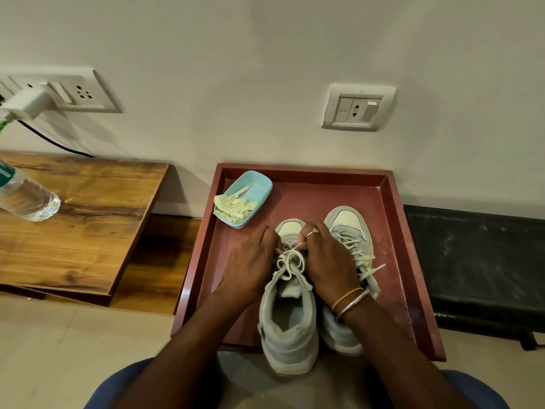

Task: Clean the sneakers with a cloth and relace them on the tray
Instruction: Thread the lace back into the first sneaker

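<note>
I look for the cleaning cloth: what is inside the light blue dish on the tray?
The light blue dish holds a crumpled pale yellow cloth, hanging over its left rim, and a small pale stick-like piece. Whatever lies under the cloth is covered.

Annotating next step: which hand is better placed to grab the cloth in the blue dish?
Left, likely: the left hand lies nearer the cloth in the dish; the right hand must reach across the sneaker. Both pinch laces.
</note>
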